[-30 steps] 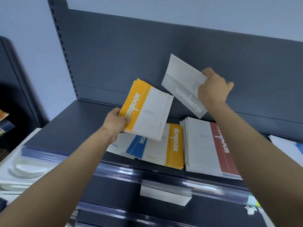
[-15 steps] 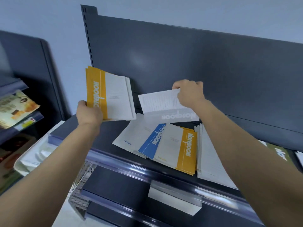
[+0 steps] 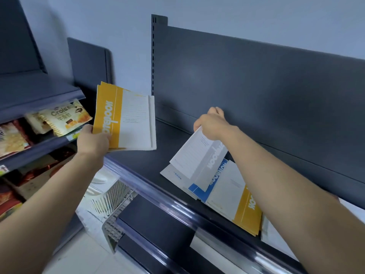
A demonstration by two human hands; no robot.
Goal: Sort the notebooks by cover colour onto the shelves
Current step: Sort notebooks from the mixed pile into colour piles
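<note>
My left hand (image 3: 92, 142) grips a thin stack of yellow-banded notebooks (image 3: 126, 119), held up in the air past the left end of the dark shelf (image 3: 142, 165). My right hand (image 3: 212, 124) pinches the top edge of a grey-banded notebook (image 3: 199, 158) that slants down onto the shelf. Its lower end lies over a blue-banded notebook (image 3: 214, 179) and a white one beneath. A yellow-banded notebook (image 3: 241, 206) lies beside them, partly under my right forearm.
The shelf's back panel (image 3: 256, 91) rises close behind my right hand. A clear plastic rail (image 3: 158, 192) runs along the shelf's front edge. At the left stands another rack with snack packets (image 3: 65, 115). A white wire basket (image 3: 112, 200) sits below.
The view has swung left. My left hand carried the yellow stack leftward, off the shelf's end. My right hand lowered the grey notebook onto the pile on the shelf.
</note>
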